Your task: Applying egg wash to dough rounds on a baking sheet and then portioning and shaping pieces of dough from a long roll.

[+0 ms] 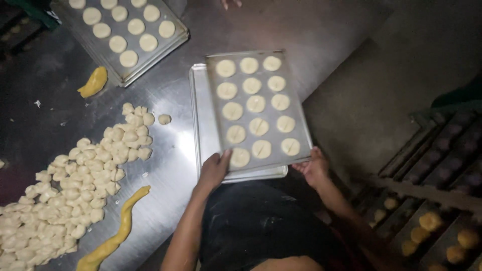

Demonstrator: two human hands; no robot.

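A metal baking tray (297, 131) filled with several flat round dough discs (256, 104) is lifted at a tilt over a second, bare tray (199, 120) lying on the steel table. My left hand (215, 169) grips the filled tray's near left corner, thumb on top beside a disc. My right hand (314, 167) holds the near right corner from underneath.
A big heap of small pale dough pieces (75, 185) covers the table's left side. A long yellow dough strip (118, 232) and a yellow lump (94, 82) lie near it. Another filled tray (165, 47) sits at the back left. A rack with round buns (432, 221) stands at the right.
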